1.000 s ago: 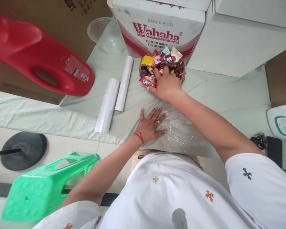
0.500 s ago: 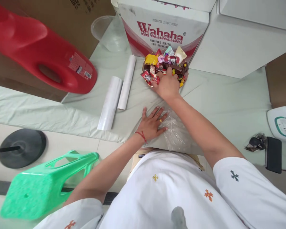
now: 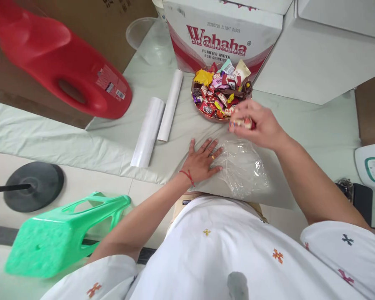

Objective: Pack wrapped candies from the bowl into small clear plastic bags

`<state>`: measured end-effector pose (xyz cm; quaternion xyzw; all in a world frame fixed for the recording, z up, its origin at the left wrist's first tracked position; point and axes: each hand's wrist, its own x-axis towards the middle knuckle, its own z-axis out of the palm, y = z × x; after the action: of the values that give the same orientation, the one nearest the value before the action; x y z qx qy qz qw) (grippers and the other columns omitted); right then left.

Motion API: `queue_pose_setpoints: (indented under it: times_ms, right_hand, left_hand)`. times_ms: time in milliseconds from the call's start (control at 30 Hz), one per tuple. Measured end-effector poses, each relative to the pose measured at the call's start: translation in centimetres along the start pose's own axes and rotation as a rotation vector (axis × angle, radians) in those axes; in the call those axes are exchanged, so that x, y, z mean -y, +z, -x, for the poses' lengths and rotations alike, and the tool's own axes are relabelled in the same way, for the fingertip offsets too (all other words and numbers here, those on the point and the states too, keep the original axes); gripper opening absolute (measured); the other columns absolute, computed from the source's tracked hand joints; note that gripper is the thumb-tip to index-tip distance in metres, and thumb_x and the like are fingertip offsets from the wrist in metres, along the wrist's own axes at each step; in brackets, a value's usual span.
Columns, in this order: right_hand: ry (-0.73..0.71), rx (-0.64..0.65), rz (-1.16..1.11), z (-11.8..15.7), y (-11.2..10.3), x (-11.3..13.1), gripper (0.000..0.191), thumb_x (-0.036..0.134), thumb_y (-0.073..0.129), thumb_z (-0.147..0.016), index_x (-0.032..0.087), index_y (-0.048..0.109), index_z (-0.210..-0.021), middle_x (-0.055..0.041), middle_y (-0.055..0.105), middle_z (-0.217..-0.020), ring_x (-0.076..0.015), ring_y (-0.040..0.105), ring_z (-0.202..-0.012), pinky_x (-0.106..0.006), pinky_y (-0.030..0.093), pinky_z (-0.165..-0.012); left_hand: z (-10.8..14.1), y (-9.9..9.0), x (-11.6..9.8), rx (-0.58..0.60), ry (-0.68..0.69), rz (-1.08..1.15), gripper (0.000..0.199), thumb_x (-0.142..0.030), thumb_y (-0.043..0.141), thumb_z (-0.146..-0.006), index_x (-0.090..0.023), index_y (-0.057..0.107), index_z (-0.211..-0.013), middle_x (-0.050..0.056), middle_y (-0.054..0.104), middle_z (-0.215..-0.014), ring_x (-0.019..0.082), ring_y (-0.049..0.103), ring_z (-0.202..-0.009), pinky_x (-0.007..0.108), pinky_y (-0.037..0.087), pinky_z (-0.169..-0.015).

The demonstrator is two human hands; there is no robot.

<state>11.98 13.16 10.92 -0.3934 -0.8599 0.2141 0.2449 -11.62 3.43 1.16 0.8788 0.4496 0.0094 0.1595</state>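
My right hand (image 3: 258,123) pinches a small wrapped candy (image 3: 242,123) with a red and pale wrapper, just off the near right side of the candy bowl (image 3: 210,118). Many bright wrapped candies (image 3: 220,89) fill that bowl, which has a shiny reddish rim. My left hand (image 3: 203,162) lies flat, fingers spread, on the pale green cloth near the table's front edge. Its fingertips and thumb reach the left side of a crinkled clear plastic bag (image 3: 243,168), which lies flat below my right hand.
Two white rolls (image 3: 147,132) lie left of the bowl. A red jug (image 3: 78,79), a clear plastic tub (image 3: 153,43) and a Wahaha carton (image 3: 221,37) stand behind. At right are a phone (image 3: 362,202), keys and a white bottle (image 3: 373,166). A green stool (image 3: 46,241) is on the floor.
My right hand has come out of the candy bowl toward me and to the right, now with a candy. The left hand stays flat. More of the plastic bag shows.
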Motion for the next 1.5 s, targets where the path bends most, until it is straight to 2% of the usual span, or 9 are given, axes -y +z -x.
queue_pose_setpoints:
  times_ms: [100,267,667,967,1133,1233,1367,1433,1500]
  right_hand:
    - [-0.094,0.2,-0.087,5.0,0.0,1.1,0.025,0.043,0.064,-0.096,0.023,0.074,-0.107,-0.009,0.062,-0.12,-0.0195,0.066,-0.098,-0.034,0.055,-0.085]
    - [-0.243,0.417,0.112,9.9,4.0,1.9,0.019,0.03,0.061,-0.098,0.024,0.075,-0.109,-0.0108,0.064,-0.119,-0.0209,0.061,-0.096,-0.034,0.052,-0.08]
    - [-0.365,0.461,0.055,9.4,5.7,-0.3,0.023,0.038,0.062,-0.099,0.023,0.075,-0.11,-0.0126,0.064,-0.123,-0.028,0.055,-0.114,-0.044,0.047,-0.097]
    - [-0.335,0.386,0.082,9.9,7.1,-0.3,0.081,0.066,0.073,-0.085,0.019,0.054,-0.148,-0.0185,0.051,-0.155,-0.0393,0.029,-0.153,-0.069,0.015,-0.124]
    - [-0.281,0.33,0.045,10.1,5.0,0.8,0.091,0.071,0.071,-0.084,0.022,0.044,-0.156,-0.018,0.046,-0.16,-0.0391,0.029,-0.154,-0.069,0.016,-0.125]
    - [-0.178,0.178,0.015,11.7,3.2,1.6,0.079,0.064,0.069,-0.09,0.02,0.047,-0.151,-0.0193,0.053,-0.151,-0.0368,0.042,-0.145,-0.062,0.033,-0.119]
    - [0.046,-0.118,-0.023,15.9,2.6,3.0,0.023,0.034,0.064,-0.099,0.023,0.064,-0.119,-0.0097,0.07,-0.103,-0.0244,0.064,-0.097,-0.042,0.054,-0.086]
    - [0.088,-0.116,-0.034,18.2,3.5,3.7,0.009,0.026,0.062,-0.1,0.024,0.066,-0.108,-0.0054,0.067,-0.089,-0.0206,0.063,-0.084,-0.035,0.054,-0.074]
    - [0.093,-0.054,0.001,19.9,4.8,4.2,0.015,0.022,0.058,-0.1,0.023,0.065,-0.113,-0.0073,0.068,-0.098,-0.0199,0.064,-0.087,-0.033,0.054,-0.072]
  left_hand:
    - [0.0,-0.1,-0.2,0.001,-0.007,-0.007,0.081,-0.073,0.042,-0.096,-0.03,0.032,-0.164,0.009,0.021,-0.174,0.036,0.017,-0.162,0.074,-0.007,-0.123]
    - [0.1,0.1,-0.2,-0.003,0.012,-0.024,0.089,-0.077,0.047,-0.092,-0.028,0.031,-0.165,0.011,0.021,-0.174,0.04,0.015,-0.161,0.075,-0.008,-0.122]
    - [-0.3,0.4,0.5,0.036,0.073,-0.027,0.106,-0.086,0.054,-0.081,-0.027,0.029,-0.165,0.014,0.016,-0.175,0.043,0.014,-0.161,0.079,-0.017,-0.116]
    - [-0.3,0.6,0.5,0.022,0.071,-0.032,0.108,-0.084,0.059,-0.079,-0.026,0.03,-0.165,0.016,0.021,-0.174,0.044,0.017,-0.16,0.078,-0.013,-0.118]
    - [-0.2,1.1,0.7,-0.021,0.083,-0.013,0.108,-0.086,0.057,-0.08,-0.023,0.032,-0.164,0.018,0.023,-0.173,0.043,0.019,-0.159,0.078,-0.016,-0.117]
    - [-0.1,1.2,0.3,-0.079,0.093,-0.009,0.104,-0.085,0.054,-0.083,-0.021,0.035,-0.163,0.02,0.027,-0.171,0.044,0.021,-0.158,0.08,-0.016,-0.115]
    - [-0.1,0.6,-0.6,-0.198,0.163,-0.032,0.088,-0.081,0.052,-0.087,-0.022,0.052,-0.152,0.02,0.041,-0.164,0.045,0.027,-0.155,0.08,-0.012,-0.117]
    - [-0.2,0.1,-1.0,-0.23,0.212,-0.039,0.077,-0.077,0.052,-0.09,-0.022,0.062,-0.142,0.019,0.055,-0.154,0.042,0.04,-0.147,0.075,0.002,-0.121]
    - [-0.5,-0.4,-1.4,-0.216,0.254,-0.04,0.068,-0.072,0.053,-0.094,-0.02,0.067,-0.135,0.018,0.066,-0.136,0.038,0.052,-0.134,0.066,0.023,-0.118]
